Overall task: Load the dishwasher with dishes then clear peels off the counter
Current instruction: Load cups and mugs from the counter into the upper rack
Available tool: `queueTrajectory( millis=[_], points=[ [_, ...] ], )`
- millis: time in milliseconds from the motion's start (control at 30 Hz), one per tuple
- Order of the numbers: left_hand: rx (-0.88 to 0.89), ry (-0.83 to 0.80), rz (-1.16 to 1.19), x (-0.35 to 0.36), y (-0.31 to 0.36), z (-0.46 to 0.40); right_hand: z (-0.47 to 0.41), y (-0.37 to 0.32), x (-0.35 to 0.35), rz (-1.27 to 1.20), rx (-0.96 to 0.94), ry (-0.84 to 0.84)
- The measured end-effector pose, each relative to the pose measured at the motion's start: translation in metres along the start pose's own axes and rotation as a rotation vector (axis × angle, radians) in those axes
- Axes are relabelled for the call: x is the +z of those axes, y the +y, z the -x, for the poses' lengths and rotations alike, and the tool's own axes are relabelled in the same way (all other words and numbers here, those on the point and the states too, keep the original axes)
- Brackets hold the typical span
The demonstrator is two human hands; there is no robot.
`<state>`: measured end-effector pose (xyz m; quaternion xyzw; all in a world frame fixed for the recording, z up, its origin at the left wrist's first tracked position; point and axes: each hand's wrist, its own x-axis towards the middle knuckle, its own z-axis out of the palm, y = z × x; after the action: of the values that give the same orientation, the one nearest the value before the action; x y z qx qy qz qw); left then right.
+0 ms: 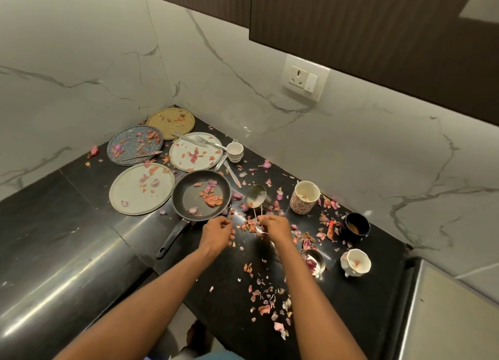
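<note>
We see both hands reaching over the black worktop, close together near its middle. The right hand has its grip closed around the thin wire handle of a small metal strainer, which lies just beside the frying pan; we judge that it holds the handle end because this is the easiest part to lift without touching the dirty bowl. The left hand has its fingers curled just in front of the pan, near where the pan's handle begins, but we cannot tell whether it pinches a peel or holds nothing. The dishes are all on the worktop, not yet loaded: three plates and a woven mat at the far corner, cutlery across one plate, a small cup, a patterned mug, a dark cup, a steel bowl and a white cup to the right. The peels are thin, dry, pink and orange pieces, like onion skin; they lie scattered on the worktop, inside the pan and on the plates. They look light and easy to blow away. The dishwasher is not visible, so the task seems to be at its beginning.
</note>
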<state>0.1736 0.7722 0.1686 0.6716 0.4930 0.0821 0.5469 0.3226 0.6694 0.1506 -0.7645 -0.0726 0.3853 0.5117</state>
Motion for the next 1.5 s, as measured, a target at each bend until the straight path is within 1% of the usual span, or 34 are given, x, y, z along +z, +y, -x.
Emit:
queueTrajectory(
  millis=[100,167,233,367,433,500,567,667,767,833,900,967,1167,1267,1400,1500],
  points=[
    [0.029,0.014,0.065,0.004,0.014,-0.006,0.031,0.001,-0.008,-0.196,0.035,-0.084],
    [0.011,0.009,0.153,0.007,0.024,-0.01,0.049,0.003,-0.014,-0.223,0.016,-0.108],
    [-0.023,-0.038,0.262,0.009,0.034,-0.015,0.062,0.006,-0.022,-0.192,-0.028,-0.143],
    [-0.023,-0.184,0.337,0.011,0.05,-0.021,0.078,0.008,-0.043,0.016,-0.149,-0.208],
    [-0.028,-0.211,0.337,0.014,0.057,-0.021,0.081,0.006,-0.052,0.181,-0.227,-0.21],
    [-0.039,-0.221,0.356,0.016,0.065,-0.019,0.083,0.004,-0.059,0.36,-0.293,-0.178],
    [-0.026,-0.24,0.369,0.018,0.072,-0.015,0.088,0.0,-0.063,0.466,-0.322,-0.129],
    [-0.001,-0.254,0.397,0.021,0.075,-0.012,0.091,-0.002,-0.069,0.557,-0.367,-0.035],
    [0.012,-0.255,0.464,0.022,0.076,-0.004,0.094,0.002,-0.069,0.584,-0.373,0.007],
    [0.02,-0.253,0.502,0.02,0.074,0.001,0.096,0.007,-0.068,0.511,-0.348,-0.01],
    [0.028,-0.259,0.512,0.017,0.072,0.005,0.102,0.01,-0.067,0.362,-0.281,-0.063],
    [0.035,-0.259,0.51,0.015,0.067,0.009,0.107,0.015,-0.065,0.301,-0.246,-0.092],
    [0.023,-0.306,0.509,0.011,0.046,0.021,0.134,0.03,-0.058,0.027,-0.205,-0.099],
    [0.013,-0.348,0.469,0.011,0.036,0.027,0.146,0.036,-0.059,-0.03,-0.17,-0.099],
    [0.019,-0.426,0.43,0.01,0.024,0.042,0.168,0.05,-0.057,-0.028,-0.133,-0.067],
    [0.019,-0.452,0.402,0.013,0.014,0.057,0.189,0.07,-0.052,-0.025,-0.098,0.005]
  ],
)
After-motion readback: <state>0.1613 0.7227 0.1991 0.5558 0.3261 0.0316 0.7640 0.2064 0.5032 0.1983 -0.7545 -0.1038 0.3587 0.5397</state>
